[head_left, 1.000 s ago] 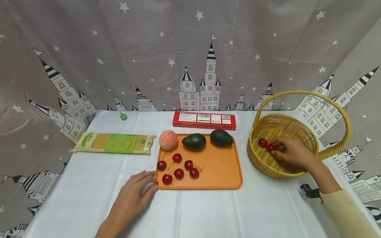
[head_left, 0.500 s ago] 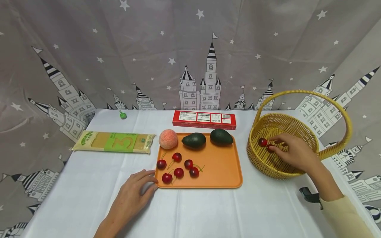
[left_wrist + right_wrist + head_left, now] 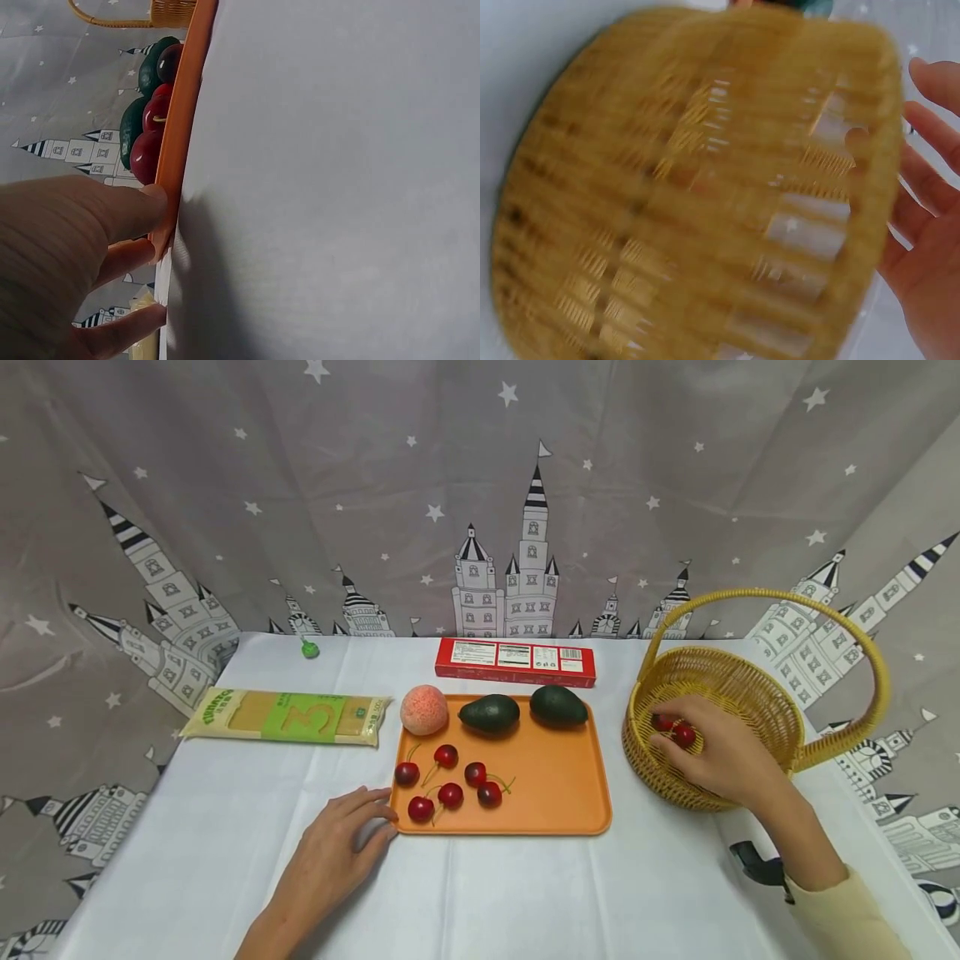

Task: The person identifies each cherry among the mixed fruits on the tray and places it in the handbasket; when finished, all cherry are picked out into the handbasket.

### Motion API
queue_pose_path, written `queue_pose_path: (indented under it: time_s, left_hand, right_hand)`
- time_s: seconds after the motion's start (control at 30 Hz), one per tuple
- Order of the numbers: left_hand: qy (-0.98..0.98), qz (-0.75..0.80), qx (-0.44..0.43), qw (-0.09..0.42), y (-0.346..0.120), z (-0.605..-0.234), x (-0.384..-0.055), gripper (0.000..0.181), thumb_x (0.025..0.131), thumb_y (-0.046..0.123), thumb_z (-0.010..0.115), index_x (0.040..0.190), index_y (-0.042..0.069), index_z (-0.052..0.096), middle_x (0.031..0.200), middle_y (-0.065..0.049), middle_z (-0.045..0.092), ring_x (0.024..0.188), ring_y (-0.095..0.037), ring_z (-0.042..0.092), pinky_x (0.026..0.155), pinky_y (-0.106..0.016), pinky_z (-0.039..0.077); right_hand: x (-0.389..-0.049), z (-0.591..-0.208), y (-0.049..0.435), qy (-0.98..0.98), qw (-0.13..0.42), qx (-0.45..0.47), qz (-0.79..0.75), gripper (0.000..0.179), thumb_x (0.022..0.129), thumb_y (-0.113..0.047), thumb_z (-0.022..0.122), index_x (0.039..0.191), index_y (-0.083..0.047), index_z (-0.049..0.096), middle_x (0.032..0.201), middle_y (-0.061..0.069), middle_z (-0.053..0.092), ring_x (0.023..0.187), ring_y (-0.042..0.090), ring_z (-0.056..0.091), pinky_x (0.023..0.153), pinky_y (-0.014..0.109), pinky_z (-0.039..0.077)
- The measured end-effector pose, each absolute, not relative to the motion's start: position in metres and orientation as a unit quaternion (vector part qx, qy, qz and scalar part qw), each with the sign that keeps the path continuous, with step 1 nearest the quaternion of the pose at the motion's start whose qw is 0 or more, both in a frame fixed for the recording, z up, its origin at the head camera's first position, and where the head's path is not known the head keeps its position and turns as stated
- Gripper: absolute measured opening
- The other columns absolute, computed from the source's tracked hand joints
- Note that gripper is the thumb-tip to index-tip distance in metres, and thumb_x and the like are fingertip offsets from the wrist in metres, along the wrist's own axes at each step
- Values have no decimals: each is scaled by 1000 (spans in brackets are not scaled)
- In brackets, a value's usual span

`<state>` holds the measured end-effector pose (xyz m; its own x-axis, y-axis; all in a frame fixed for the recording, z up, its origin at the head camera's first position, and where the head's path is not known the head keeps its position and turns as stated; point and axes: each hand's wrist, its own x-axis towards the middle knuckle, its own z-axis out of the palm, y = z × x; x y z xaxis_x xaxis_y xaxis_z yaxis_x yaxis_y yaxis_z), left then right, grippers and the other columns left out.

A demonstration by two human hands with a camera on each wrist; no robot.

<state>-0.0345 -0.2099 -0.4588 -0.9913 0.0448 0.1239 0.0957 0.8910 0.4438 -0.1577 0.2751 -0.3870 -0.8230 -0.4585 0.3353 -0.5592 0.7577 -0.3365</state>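
My left hand rests on the white cloth, its fingertips touching the near left corner of an orange tray. In the left wrist view, the thumb lies against the tray's rim. Several cherries with stems lie on the tray, along with two avocados and a peach at the back left. Over a yellow wicker basket is my right hand, its fingers apart and holding nothing. Two cherries sit in the basket beside its fingers, one partly hidden.
Left of the tray lies a bag of noodles. A red box stands behind the tray, and a small green object is at the back left. The basket's tall handle arches over it. A grey patterned curtain hangs behind.
My right hand has let go of a cherry in the basket and risen a little, moving left and nearer. My left hand has stayed at the tray corner.
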Motion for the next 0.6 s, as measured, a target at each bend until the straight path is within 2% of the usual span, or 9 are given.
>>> queue_pose_path:
  time_s: [0.07, 0.3, 0.53, 0.6]
  left_hand:
    - [-972, -228, -34, 53, -210, -458, -34, 19, 89, 20, 91, 104, 22, 80, 135, -6, 74, 135, -37, 62, 113, -64, 50]
    - [-970, -232, -39, 55, -210, -458, -34, 17, 89, 19, 91, 103, 22, 80, 135, -7, 74, 135, -37, 62, 113, -64, 50]
    - [-969, -237, -41, 60, -210, -458, -34, 18, 89, 17, 91, 103, 22, 80, 135, -7, 74, 134, -37, 63, 113, -64, 51]
    - [-969, -237, -40, 60, -210, -458, -34, 18, 89, 17, 91, 103, 22, 80, 135, -7, 74, 134, -37, 63, 113, -64, 51]
  right_hand:
    - [-155, -388, 268, -928, 116, 278, 219, 43, 91, -17, 88, 130, -10, 71, 118, 5, 75, 99, 22, 69, 80, 49, 66]
    - [-152, -395, 245, -926, 94, 276, 239, 40, 93, -20, 86, 131, -17, 72, 122, 2, 73, 109, 22, 71, 92, 51, 64]
    - [-153, -403, 228, -909, 95, 316, 254, 41, 92, -18, 88, 130, -17, 72, 124, 1, 71, 110, 22, 71, 91, 48, 65]
    - [-153, -406, 223, -903, 93, 330, 259, 42, 91, -17, 88, 130, -17, 71, 124, 0, 71, 106, 22, 70, 86, 44, 65]
